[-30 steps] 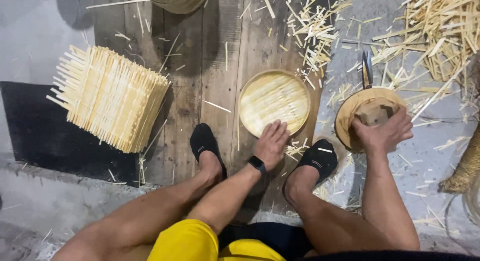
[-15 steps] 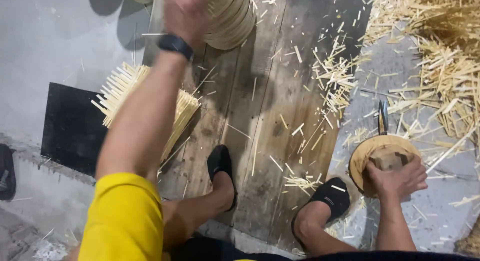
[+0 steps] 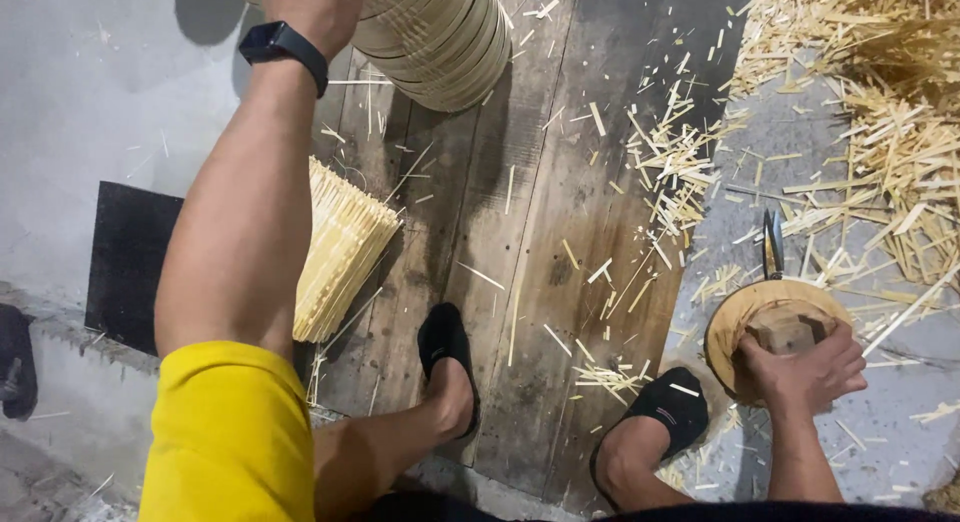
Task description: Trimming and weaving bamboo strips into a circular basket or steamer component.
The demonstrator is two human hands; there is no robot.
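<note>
Since the earlier frame the left hand [image 3: 305, 12] has carried the round tray up to the stack of round bamboo trays [image 3: 440, 37] at top, fingers resting there, grip unclear. Right hand [image 3: 800, 367] closes over the wooden block [image 3: 780, 332] on its disc [image 3: 735, 317]. Slat bundle [image 3: 340, 247] sits unused; more trays likely remain.

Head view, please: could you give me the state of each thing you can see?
Left hand: reaching out, resting on the stack.
Stack of round trays: leaning, tilted.
Right hand: gripping the wooden block.
Wooden block: sitting on the round disc.
Bundle of sticks: lying on the boards.
</note>
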